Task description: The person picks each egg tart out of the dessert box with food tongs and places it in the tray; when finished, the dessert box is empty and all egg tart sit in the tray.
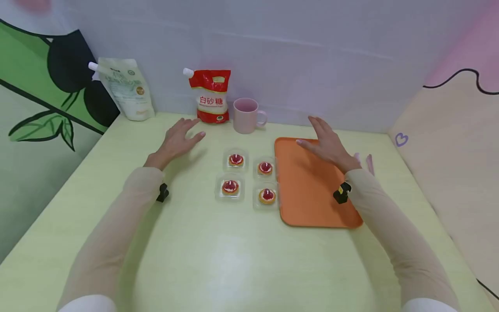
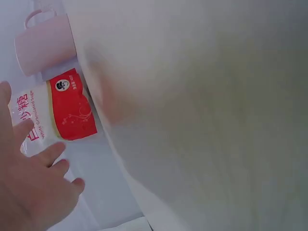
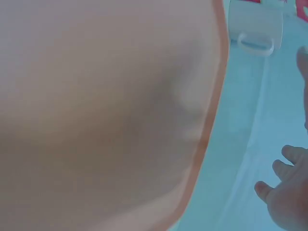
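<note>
My left hand [image 1: 177, 141] hovers above the table in front of the red sugar bag [image 1: 212, 97], fingers spread and holding nothing. Over the far part of the orange tray [image 1: 312, 190] is my right hand [image 1: 328, 145], also with extended fingers and no object in it. Between the hands lie several small red-topped tarts [image 1: 230, 187] in clear plastic boxes [image 1: 266, 204], the right-hand ones against the tray's left edge. A pink mug [image 1: 245, 116] stands beside the sugar bag. The left wrist view shows my left hand [image 2: 41, 187] near the bag [image 2: 72, 108].
At the back left a pale green spouted pouch [image 1: 130, 93] leans by the wall. Two pinkish utensil ends [image 1: 370, 164] show beyond the tray, partly hidden by the right arm. A pale cloth backdrop [image 1: 292, 65] rises behind the table [image 1: 218, 255].
</note>
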A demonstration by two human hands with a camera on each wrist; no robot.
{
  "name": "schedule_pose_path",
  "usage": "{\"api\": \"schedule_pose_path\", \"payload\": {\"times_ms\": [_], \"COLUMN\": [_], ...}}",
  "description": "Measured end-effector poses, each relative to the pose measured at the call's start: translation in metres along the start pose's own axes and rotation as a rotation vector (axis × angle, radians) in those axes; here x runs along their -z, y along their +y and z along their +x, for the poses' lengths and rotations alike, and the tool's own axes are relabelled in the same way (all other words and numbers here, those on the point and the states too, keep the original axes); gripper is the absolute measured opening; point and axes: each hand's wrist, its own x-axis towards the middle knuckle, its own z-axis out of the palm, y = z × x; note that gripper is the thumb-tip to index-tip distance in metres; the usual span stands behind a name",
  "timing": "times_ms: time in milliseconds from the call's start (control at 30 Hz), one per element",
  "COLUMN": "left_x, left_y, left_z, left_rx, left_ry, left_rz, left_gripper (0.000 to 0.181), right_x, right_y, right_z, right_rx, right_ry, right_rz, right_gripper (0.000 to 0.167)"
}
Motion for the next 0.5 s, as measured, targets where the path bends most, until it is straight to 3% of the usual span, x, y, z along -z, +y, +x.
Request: {"api": "schedule_pose_path", "payload": {"times_ms": [167,300,500], "left_x": [-0.004,-0.009,-0.017], "left_y": [0.004,0.01,0.016], "left_z": [0.002,0.002,0.002], "left_rx": [0.034,0.046,-0.042], "left_ry": [-0.113,-0.196,-0.307], "left_rz": [-0.126,-0.189,-0.243], "left_gripper": [0.071,0.068,0.074], "right_x": [-0.005,-0.01,-0.021], "right_y": [-0.02,-0.038,-0.072], "right_z": [0.005,0.011,0.027], "right_rx": [0.034,0.062,0.124], "right_ry": [0.002,-0.046,-0.131], "right_rz": [0.035,0.092,0.129], "right_gripper": [0.096,0.097,0.097]}}
